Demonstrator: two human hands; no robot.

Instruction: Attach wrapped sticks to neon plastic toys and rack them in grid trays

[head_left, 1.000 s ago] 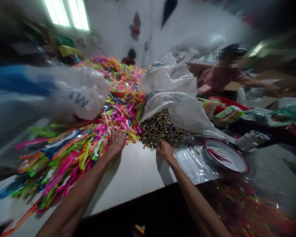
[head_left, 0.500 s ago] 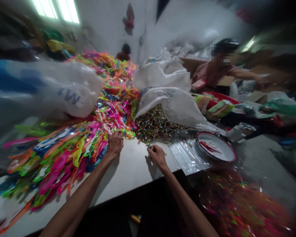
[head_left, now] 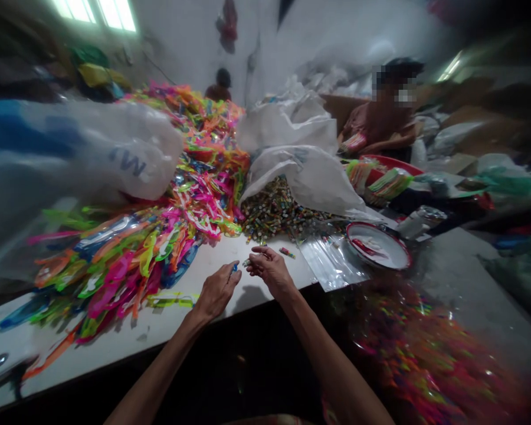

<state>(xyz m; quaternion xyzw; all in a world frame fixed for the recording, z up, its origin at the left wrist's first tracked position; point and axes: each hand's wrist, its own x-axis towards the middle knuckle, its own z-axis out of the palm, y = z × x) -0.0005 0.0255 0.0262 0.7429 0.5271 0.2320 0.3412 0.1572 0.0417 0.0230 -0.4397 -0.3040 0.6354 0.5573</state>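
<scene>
On the left side of the table, as I see it, a heap of plastic pieces spreads, with one loose piece nearer the front edge. To its right, a pile of small sticks lies at the mouth of a sack. Plastic sleeves lie at the front right corner, a dish just right of them.

we've got open tabletop just past our left hand | heaped colourful plastic pieces block our left | little cylinders piled dead ahead | clear bags plus dish crowd our right
</scene>
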